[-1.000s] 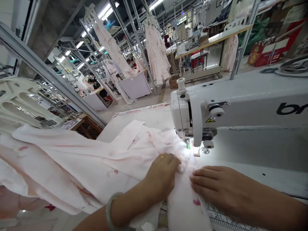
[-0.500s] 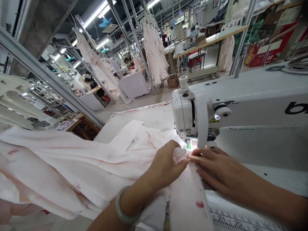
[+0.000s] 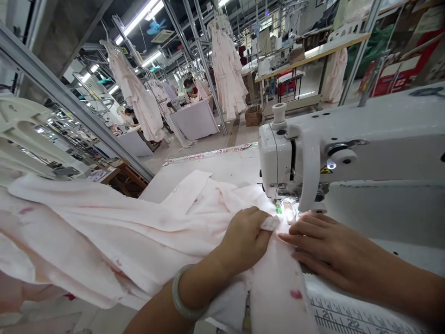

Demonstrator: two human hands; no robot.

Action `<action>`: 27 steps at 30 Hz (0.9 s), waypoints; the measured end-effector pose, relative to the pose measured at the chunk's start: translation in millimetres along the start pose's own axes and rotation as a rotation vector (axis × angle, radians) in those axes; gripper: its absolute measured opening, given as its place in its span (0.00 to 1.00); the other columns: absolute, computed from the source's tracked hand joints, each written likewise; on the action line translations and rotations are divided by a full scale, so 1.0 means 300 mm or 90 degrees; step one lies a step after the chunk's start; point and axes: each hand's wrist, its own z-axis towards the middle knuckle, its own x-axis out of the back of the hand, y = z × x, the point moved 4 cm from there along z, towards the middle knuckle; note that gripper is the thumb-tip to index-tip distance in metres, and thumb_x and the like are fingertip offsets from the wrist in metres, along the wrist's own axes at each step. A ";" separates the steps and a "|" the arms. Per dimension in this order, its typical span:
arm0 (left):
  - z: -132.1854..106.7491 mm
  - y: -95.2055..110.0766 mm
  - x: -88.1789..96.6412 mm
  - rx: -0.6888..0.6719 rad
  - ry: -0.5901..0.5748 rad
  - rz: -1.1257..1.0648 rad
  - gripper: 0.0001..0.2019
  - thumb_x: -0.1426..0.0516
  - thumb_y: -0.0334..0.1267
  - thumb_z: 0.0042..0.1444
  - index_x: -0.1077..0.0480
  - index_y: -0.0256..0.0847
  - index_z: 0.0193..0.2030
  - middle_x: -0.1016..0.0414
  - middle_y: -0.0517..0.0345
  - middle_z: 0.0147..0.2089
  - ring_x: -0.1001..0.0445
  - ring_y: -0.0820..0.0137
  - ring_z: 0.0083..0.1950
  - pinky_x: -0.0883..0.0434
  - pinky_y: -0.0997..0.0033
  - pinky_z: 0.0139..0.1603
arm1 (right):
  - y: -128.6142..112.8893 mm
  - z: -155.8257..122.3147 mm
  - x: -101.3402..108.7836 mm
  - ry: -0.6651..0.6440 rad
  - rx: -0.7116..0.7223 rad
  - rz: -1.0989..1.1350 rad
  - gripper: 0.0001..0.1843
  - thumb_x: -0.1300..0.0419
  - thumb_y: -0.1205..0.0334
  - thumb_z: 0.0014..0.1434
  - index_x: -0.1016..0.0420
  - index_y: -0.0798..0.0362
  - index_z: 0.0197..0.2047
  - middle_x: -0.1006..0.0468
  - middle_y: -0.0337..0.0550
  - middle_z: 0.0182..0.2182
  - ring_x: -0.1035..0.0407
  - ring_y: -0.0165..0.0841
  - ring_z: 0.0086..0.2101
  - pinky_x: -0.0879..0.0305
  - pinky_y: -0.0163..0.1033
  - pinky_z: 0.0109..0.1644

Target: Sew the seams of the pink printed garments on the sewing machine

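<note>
Pale pink fabric [image 3: 146,232] with reddish spots spreads over the table and passes under the needle area of a white sewing machine [image 3: 278,157]. Just in front of the green-marked presser foot [image 3: 278,208], my left hand [image 3: 245,239] pinches a folded edge of this fabric between thumb and fingers. My right hand [image 3: 325,243] lies on the fabric's right side, beside the foot, with its fingers stretched out and slightly apart. A lamp lights the sewing spot brightly. The needle tip is too small to make out.
A printed measuring scale [image 3: 339,315] runs along the table's front. White plastic hangers [image 3: 28,120] stand at the left, by a slanting metal rail [image 3: 76,104]. Beyond the table hang pink garments [image 3: 227,69]; a co-worker [image 3: 190,87] sits behind another bench.
The view has shifted slightly, so the machine appears farther right. My right fingers have drawn a little apart from my left hand, which still pinches the fabric.
</note>
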 end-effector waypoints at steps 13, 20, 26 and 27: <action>-0.007 -0.007 -0.022 -0.046 -0.050 0.016 0.10 0.45 0.32 0.69 0.27 0.41 0.34 0.20 0.55 0.35 0.22 0.65 0.39 0.28 0.64 0.46 | -0.024 0.009 0.013 -0.029 0.016 -0.007 0.18 0.45 0.66 0.75 0.22 0.50 0.64 0.18 0.47 0.48 0.24 0.42 0.46 0.28 0.53 0.57; -0.024 0.000 -0.048 -0.159 -0.180 0.184 0.06 0.41 0.33 0.65 0.24 0.40 0.36 0.16 0.52 0.46 0.19 0.63 0.45 0.30 0.59 0.52 | -0.115 0.002 -0.003 -0.065 0.182 -0.060 0.13 0.45 0.69 0.75 0.19 0.52 0.54 0.16 0.48 0.42 0.25 0.39 0.38 0.28 0.46 0.45; -0.052 0.029 -0.032 -0.219 -0.249 0.274 0.13 0.43 0.32 0.68 0.21 0.40 0.55 0.17 0.48 0.56 0.22 0.58 0.55 0.30 0.55 0.62 | -0.130 -0.016 -0.020 -0.027 0.168 -0.127 0.16 0.49 0.77 0.75 0.21 0.54 0.49 0.18 0.44 0.37 0.28 0.35 0.32 0.32 0.43 0.37; -0.060 0.031 -0.033 -0.219 -0.247 0.264 0.14 0.43 0.32 0.69 0.22 0.40 0.57 0.17 0.48 0.56 0.22 0.59 0.56 0.30 0.56 0.63 | -0.125 -0.017 -0.011 -0.030 0.153 -0.112 0.15 0.49 0.75 0.76 0.21 0.54 0.49 0.18 0.43 0.36 0.29 0.35 0.31 0.33 0.42 0.36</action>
